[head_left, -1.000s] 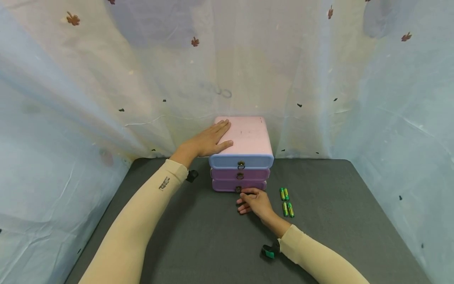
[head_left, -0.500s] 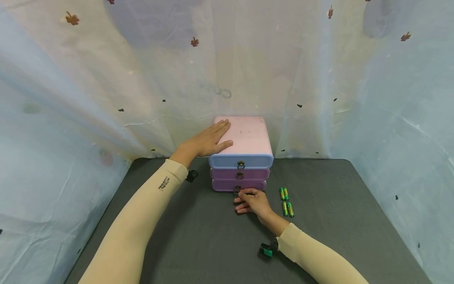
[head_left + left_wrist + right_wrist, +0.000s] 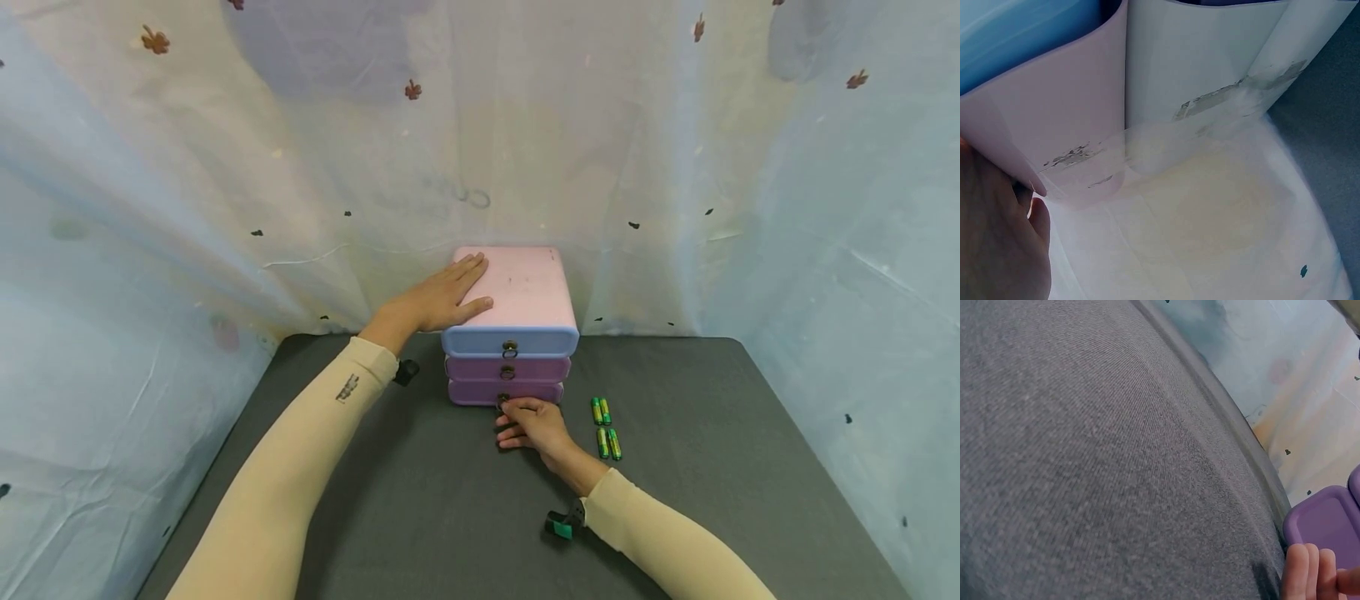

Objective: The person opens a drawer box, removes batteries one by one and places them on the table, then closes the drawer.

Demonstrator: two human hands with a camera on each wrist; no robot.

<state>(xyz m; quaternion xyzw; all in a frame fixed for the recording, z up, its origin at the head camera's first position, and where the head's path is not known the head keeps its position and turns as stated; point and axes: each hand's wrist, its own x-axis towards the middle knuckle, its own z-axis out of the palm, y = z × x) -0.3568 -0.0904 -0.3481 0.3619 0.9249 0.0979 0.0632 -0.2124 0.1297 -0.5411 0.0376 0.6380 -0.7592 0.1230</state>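
Note:
A small drawer cabinet with a pink top point(image 3: 528, 287) stands at the back of the table, its drawers pushed in. The top drawer front point(image 3: 480, 342) is blue and the two below are purple. My left hand point(image 3: 442, 300) lies flat on the pink top with fingers straight; in the left wrist view it is beside the pink side wall point(image 3: 1066, 119). At the bottom drawer point(image 3: 468, 393), thumb and index finger of my right hand point(image 3: 543, 432) pinch the small metal ring pull point(image 3: 501, 405). The right wrist view shows some fingertips point(image 3: 1297, 569) near a purple drawer front point(image 3: 1325, 519).
Several green AA-looking batteries point(image 3: 603, 443) lie in two pairs right of the cabinet, near my right forearm. The table point(image 3: 420, 517) has a dark grey cloth. A pale patterned curtain point(image 3: 637, 167) hangs behind and at both sides.
My right hand has shifted slightly left, and its thumb and index finger have closed on the bottom drawer's ring pull. The left hand stays on the cabinet top.

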